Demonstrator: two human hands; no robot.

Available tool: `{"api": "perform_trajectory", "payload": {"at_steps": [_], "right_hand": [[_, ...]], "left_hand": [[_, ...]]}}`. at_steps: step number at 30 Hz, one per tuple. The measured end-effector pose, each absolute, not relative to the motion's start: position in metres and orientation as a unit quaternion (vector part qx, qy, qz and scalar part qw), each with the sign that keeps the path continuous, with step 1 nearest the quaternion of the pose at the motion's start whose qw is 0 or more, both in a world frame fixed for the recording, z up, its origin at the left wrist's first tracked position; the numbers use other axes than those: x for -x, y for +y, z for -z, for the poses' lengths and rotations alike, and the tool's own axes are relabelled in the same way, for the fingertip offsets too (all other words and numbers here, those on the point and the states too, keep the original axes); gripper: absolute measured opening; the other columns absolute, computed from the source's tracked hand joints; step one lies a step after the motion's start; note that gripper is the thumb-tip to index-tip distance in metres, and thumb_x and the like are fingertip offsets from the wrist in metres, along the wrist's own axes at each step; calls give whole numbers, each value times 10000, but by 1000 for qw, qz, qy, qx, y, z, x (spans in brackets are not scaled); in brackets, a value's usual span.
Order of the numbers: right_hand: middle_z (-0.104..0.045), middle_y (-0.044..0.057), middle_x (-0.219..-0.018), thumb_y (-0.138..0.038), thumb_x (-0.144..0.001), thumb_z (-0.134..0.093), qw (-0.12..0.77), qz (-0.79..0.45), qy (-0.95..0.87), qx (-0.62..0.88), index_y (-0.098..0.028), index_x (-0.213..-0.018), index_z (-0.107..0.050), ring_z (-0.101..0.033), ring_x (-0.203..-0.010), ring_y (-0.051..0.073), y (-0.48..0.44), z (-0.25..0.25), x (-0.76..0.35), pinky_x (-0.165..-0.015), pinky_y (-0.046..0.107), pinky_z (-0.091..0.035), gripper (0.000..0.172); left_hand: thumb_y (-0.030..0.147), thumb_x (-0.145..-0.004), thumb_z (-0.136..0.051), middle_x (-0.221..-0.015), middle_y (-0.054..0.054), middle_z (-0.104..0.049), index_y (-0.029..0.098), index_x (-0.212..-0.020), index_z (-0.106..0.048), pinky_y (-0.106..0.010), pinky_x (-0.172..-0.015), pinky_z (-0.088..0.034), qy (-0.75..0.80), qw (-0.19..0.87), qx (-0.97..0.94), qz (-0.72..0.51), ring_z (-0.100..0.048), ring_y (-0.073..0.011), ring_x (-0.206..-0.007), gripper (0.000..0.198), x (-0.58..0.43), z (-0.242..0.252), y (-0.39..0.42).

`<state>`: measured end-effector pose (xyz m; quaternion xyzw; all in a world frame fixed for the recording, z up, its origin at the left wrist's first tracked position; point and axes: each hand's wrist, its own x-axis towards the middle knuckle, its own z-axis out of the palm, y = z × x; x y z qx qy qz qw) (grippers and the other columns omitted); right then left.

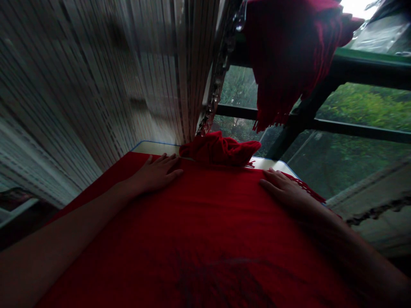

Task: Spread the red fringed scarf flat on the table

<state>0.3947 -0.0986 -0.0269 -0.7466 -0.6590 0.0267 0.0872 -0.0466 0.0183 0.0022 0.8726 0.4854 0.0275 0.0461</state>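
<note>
A large red cloth (205,222) lies spread over a white board (154,147) in front of me. My left hand (157,173) rests flat on the cloth near its far left corner, fingers stretched out. On the far right side of the cloth lies my right hand (282,188), flat with its fingers extended beside the fringed edge. Between the hands, at the far end, sits a bunched-up part of red cloth (220,149). Neither hand grips anything.
A pale string curtain (105,85) hangs at the left. Another red fringed cloth (289,55) hangs over a dark window bar (353,70) at the upper right. Green foliage shows through the window panes (362,107).
</note>
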Motion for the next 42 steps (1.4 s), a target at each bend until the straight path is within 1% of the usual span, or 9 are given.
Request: {"api": "perform_trajectory", "payload": {"at_steps": [5, 11, 15, 20, 27, 32, 35, 39, 42], "right_hand": [[-347, 174, -1689, -750, -980, -288, 101, -20, -658, 746, -158, -1571, -447, -271, -1577, 378, -98, 28, -395, -1280, 608, -271, 850], [-302, 176, -1707, -748, -980, -274, 93, -31, -656, 748, -132, -1593, -412, -243, -1588, 367, -99, 27, -394, -1301, 579, -231, 880], [-297, 168, -1711, -768, -972, -254, 92, -29, -655, 749, -149, -1597, -407, -243, -1589, 361, -98, 28, -396, -1297, 585, -236, 892], [-296, 171, -1712, -774, -969, -242, 84, -31, -656, 749, -151, -1594, -408, -245, -1590, 355, -98, 26, -396, -1296, 591, -230, 898], [-313, 172, -1702, -742, -985, -269, 89, -26, -657, 748, -148, -1582, -423, -261, -1583, 355, -100, 24, -391, -1293, 580, -249, 856], [-343, 162, -1691, -713, -998, -301, 94, -18, -658, 747, -177, -1566, -448, -277, -1574, 366, -101, 22, -390, -1277, 602, -279, 795], [-343, 166, -1690, -716, -999, -299, 95, -20, -657, 748, -175, -1570, -442, -280, -1573, 372, -101, 23, -392, -1271, 614, -287, 800], [-305, 170, -1706, -727, -996, -288, 95, -25, -657, 747, -159, -1583, -423, -251, -1585, 362, -100, 26, -394, -1283, 607, -255, 827], [-333, 165, -1694, -736, -990, -307, 105, -21, -659, 744, -180, -1570, -445, -270, -1579, 365, -99, 28, -395, -1279, 609, -269, 815]], "left_hand": [[697, -1036, -193, -1744, -57, -169, 216, -1684, -196, -630, -1281, -60, 486, 47, -873, -28, -108, -339, -1617, 808, 46, -3, 18], [690, -1036, -186, -1744, -51, -163, 215, -1683, -200, -631, -1279, -69, 486, 46, -872, -25, -115, -336, -1617, 803, 45, -4, 18], [693, -1033, -183, -1743, -51, -169, 204, -1683, -199, -633, -1280, -59, 485, 47, -873, -24, -114, -336, -1618, 814, 45, -3, 18], [699, -1032, -181, -1746, -44, -157, 214, -1683, -201, -625, -1281, -77, 485, 45, -873, -25, -109, -336, -1618, 812, 45, -3, 18], [695, -1030, -181, -1747, -38, -150, 216, -1684, -193, -628, -1281, -70, 490, 45, -871, -22, -103, -333, -1619, 811, 45, -3, 18], [697, -1029, -180, -1747, -31, -150, 219, -1683, -199, -625, -1284, -68, 489, 45, -871, -21, -105, -326, -1620, 811, 46, -2, 19], [695, -1031, -186, -1746, -35, -155, 220, -1683, -202, -636, -1280, -67, 489, 47, -871, -21, -112, -328, -1619, 806, 47, -2, 19], [693, -1034, -189, -1745, -42, -161, 215, -1681, -208, -625, -1283, -67, 488, 44, -872, -24, -118, -328, -1618, 805, 47, -2, 19], [702, -1031, -188, -1744, -50, -167, 210, -1679, -219, -622, -1283, -67, 484, 45, -874, -26, -122, -334, -1617, 814, 46, -3, 18]]}}
